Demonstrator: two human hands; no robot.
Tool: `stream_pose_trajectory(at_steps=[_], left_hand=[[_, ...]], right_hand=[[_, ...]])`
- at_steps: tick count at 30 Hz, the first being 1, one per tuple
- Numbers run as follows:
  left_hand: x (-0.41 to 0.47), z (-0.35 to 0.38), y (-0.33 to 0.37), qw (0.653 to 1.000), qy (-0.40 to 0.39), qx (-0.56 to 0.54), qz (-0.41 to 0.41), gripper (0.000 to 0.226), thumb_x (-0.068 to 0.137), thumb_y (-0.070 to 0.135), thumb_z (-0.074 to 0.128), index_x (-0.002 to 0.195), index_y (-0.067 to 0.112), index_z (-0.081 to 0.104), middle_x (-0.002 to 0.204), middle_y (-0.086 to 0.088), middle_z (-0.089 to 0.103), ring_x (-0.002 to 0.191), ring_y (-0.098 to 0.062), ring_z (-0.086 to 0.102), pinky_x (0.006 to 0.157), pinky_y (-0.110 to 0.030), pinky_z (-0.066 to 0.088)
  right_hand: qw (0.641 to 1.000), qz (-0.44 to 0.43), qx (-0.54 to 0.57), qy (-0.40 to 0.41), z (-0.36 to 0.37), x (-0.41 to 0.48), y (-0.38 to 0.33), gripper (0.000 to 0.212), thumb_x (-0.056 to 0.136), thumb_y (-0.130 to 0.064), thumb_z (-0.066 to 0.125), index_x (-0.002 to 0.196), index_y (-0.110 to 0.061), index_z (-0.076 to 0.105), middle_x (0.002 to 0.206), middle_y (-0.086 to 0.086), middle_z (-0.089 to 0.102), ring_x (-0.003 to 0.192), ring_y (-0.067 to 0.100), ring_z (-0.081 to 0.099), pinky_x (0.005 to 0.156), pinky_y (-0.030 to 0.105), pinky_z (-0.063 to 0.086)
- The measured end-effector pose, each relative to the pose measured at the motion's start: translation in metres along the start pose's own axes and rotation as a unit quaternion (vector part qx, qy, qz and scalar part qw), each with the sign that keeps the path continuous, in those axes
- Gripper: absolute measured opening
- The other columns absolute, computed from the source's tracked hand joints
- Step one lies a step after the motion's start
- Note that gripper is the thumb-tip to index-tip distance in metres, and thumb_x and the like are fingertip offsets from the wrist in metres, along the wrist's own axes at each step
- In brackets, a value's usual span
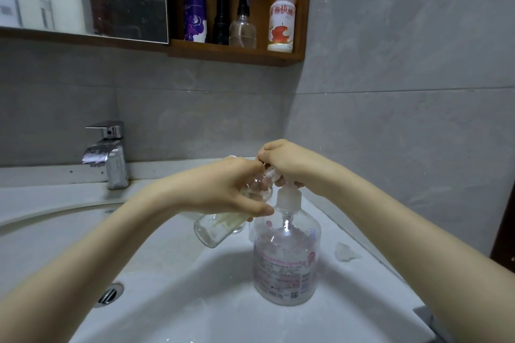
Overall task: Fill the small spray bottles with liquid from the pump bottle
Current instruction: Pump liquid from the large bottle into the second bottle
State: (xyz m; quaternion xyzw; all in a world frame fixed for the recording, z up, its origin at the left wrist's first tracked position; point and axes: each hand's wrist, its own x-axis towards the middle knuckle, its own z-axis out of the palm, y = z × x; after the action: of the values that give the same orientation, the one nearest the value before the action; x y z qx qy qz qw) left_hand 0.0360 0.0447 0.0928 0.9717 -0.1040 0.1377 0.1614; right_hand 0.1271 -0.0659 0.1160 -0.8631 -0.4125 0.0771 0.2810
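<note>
A large clear pump bottle (285, 262) with a pink-printed label stands on the white basin's right side. My right hand (289, 164) curls over its white pump head, fingers wrapped around the top. My left hand (231, 189) grips a small clear spray bottle (257, 184) without its cap, tilted so its threaded neck sits at the pump spout. A second small clear bottle (214, 227) lies tilted just below my left hand, partly hidden by it; whether my fingers also hold it I cannot tell.
A chrome tap (107, 153) stands at the back left of the white sink (167, 273), with a drain (108, 294) lower left. A small clear piece (345, 252) lies on the right rim. A wooden shelf (237, 56) above holds several bottles.
</note>
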Motion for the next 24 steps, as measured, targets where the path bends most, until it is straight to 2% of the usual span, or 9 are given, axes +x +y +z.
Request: stream_pose_trajectory(at_steps=[2, 5, 9, 12, 15, 19, 24], left_hand=[[0.0, -0.001, 0.0, 1.0, 0.003, 0.0, -0.001, 0.072, 0.057, 0.065, 0.053, 0.097, 0.004, 0.056, 0.08, 0.0, 0.066, 0.079, -0.016, 0.062, 0.077, -0.045, 0.047], [0.001, -0.001, 0.001, 1.0, 0.004, 0.0, -0.004, 0.073, 0.058, 0.063, 0.055, 0.1, 0.004, 0.057, 0.082, -0.001, 0.065, 0.079, -0.015, 0.062, 0.077, -0.045, 0.047], [0.001, 0.0, 0.003, 1.0, 0.0, 0.002, -0.013, 0.057, 0.067, 0.048, 0.062, 0.101, 0.003, 0.058, 0.081, -0.001, 0.066, 0.077, -0.012, 0.063, 0.078, -0.043, 0.047], [0.002, 0.001, 0.002, 1.0, -0.001, -0.008, -0.015, 0.051, 0.071, 0.043, 0.067, 0.1, 0.002, 0.058, 0.082, -0.001, 0.067, 0.076, -0.011, 0.065, 0.077, -0.042, 0.048], [0.001, 0.0, 0.003, 1.0, 0.0, -0.004, -0.018, 0.054, 0.068, 0.046, 0.063, 0.1, 0.003, 0.057, 0.079, 0.0, 0.068, 0.077, -0.013, 0.064, 0.077, -0.043, 0.048], [0.0, 0.0, 0.0, 1.0, -0.016, -0.015, -0.018, 0.041, 0.08, 0.035, 0.071, 0.104, 0.005, 0.056, 0.083, 0.0, 0.069, 0.078, -0.01, 0.063, 0.078, -0.042, 0.048], [-0.002, 0.004, -0.001, 1.0, -0.026, 0.014, 0.002, 0.065, 0.064, 0.061, 0.058, 0.103, 0.01, 0.055, 0.09, -0.004, 0.062, 0.084, -0.02, 0.058, 0.078, -0.045, 0.045]], right_hand=[[1.0, -0.001, 0.009, 0.009, 0.0, 0.001, 0.001, 0.016, 0.096, -0.005, 0.042, 0.084, -0.009, 0.052, 0.081, 0.014, 0.055, 0.067, 0.025, 0.049, 0.05, 0.025, 0.033], [0.996, 0.007, 0.076, 0.035, -0.001, 0.005, 0.005, 0.028, 0.097, -0.013, 0.04, 0.071, -0.019, 0.046, 0.068, 0.001, 0.046, 0.055, 0.013, 0.043, 0.048, 0.022, 0.036], [0.997, 0.003, 0.076, 0.031, 0.001, 0.008, 0.005, 0.029, 0.097, -0.012, 0.04, 0.069, -0.019, 0.045, 0.068, 0.0, 0.046, 0.055, 0.011, 0.042, 0.049, 0.023, 0.038], [0.996, 0.004, 0.079, 0.029, 0.001, 0.009, 0.006, 0.029, 0.097, -0.011, 0.04, 0.07, -0.019, 0.045, 0.068, 0.0, 0.046, 0.055, 0.011, 0.042, 0.049, 0.023, 0.038], [0.995, 0.005, 0.091, 0.031, 0.001, 0.009, 0.006, 0.029, 0.097, -0.01, 0.04, 0.069, -0.019, 0.046, 0.069, 0.0, 0.046, 0.056, 0.011, 0.043, 0.051, 0.023, 0.038], [0.995, 0.002, 0.099, 0.019, 0.004, 0.009, 0.006, 0.029, 0.096, -0.005, 0.04, 0.07, -0.018, 0.045, 0.071, 0.0, 0.047, 0.059, 0.012, 0.045, 0.056, 0.023, 0.041], [0.996, 0.014, 0.086, 0.008, 0.011, 0.01, 0.01, 0.031, 0.096, -0.003, 0.04, 0.068, -0.016, 0.045, 0.069, 0.001, 0.048, 0.059, 0.011, 0.046, 0.059, 0.023, 0.042]])
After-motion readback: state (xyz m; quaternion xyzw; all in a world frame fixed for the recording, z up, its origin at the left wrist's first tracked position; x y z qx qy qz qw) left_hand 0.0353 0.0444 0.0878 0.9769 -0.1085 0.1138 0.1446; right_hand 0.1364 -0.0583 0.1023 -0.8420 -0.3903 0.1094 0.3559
